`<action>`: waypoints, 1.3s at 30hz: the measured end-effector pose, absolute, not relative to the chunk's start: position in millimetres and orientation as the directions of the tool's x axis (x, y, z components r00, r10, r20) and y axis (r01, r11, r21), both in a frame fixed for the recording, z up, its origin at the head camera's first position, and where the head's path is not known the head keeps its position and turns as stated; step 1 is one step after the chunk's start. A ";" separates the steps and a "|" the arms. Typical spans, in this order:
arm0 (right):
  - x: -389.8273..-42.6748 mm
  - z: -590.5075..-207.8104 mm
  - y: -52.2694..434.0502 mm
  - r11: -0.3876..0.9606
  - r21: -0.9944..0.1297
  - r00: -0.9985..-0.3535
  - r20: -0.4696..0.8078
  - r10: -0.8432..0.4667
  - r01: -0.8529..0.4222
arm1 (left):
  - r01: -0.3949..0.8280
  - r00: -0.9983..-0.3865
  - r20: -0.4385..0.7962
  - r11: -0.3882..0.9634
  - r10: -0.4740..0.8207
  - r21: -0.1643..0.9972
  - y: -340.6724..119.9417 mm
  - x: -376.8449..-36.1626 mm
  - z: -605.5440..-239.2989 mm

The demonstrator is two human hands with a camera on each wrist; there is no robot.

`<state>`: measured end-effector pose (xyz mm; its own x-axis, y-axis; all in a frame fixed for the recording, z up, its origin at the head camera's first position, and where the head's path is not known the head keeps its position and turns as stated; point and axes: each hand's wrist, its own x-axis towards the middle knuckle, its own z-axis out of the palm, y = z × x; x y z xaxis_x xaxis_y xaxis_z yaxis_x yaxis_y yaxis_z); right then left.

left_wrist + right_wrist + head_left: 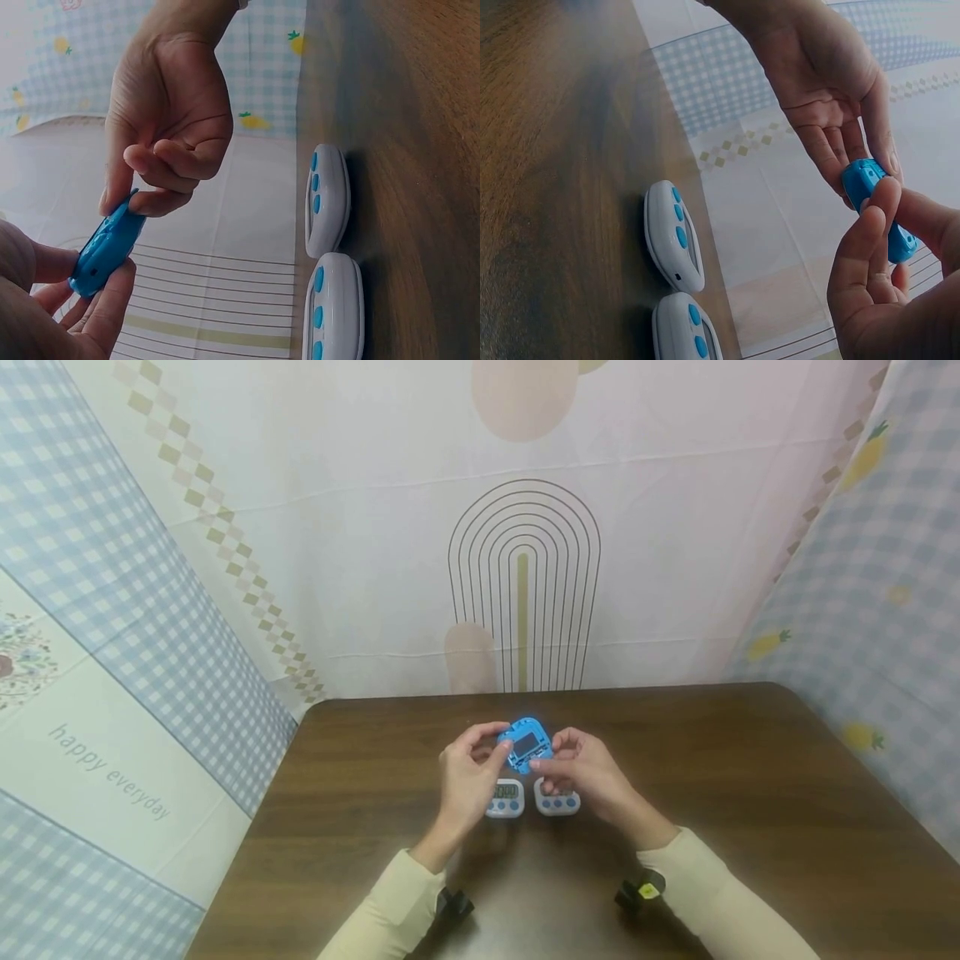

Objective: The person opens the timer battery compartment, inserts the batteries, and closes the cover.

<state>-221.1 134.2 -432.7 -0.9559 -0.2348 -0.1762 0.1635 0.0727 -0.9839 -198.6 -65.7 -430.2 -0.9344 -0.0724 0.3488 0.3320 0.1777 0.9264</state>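
A blue timer casing [527,745] with a dark rectangular display is held up over the table, its face showing uneven inner parts. My left hand [471,774] grips its left side, the thumb on the face and the fingers behind. At the lower right edge, my right hand [592,777] pinches it between thumb and index finger. From the left wrist view, the blue casing [107,251] appears edge-on, with the right hand's other fingers curled in. Below the hands stand two white timers, a left one [510,808] reading digits and a right one [553,806] partly covered by right-hand fingers.
The dark wooden table [360,777] reaches back to a patterned cloth wall [375,568]. Checked cloths hang at the left [97,510] and right [885,635]. Black wrist devices [453,906] sit at both cuffs, low over the table.
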 end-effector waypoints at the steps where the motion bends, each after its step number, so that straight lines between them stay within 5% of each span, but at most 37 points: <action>1: -221.4 -432.7 134.4 0.071 -0.984 -0.956 -0.177 -0.236 0.165 | 0.331 -0.935 0.347 0.176 -0.070 0.927 -65.5 -198.7 -430.2; 28: -221.2 -434.8 135.1 0.128 -0.982 -0.941 -0.170 -0.294 0.138 | 0.328 -0.937 0.345 0.205 -0.052 0.922 -64.3 -194.6 -431.5; 39: -222.8 -436.0 130.1 0.122 -0.992 -0.926 -0.071 -0.370 0.027 | 0.343 -0.928 0.365 0.215 -0.071 0.914 -63.8 -198.0 -433.8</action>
<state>-222.8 130.1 -436.0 -0.9265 -0.3696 -0.0706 0.0270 0.1219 -0.9922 -198.0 -63.8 -433.8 -0.9282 -0.0715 0.3652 0.3431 0.2151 0.9143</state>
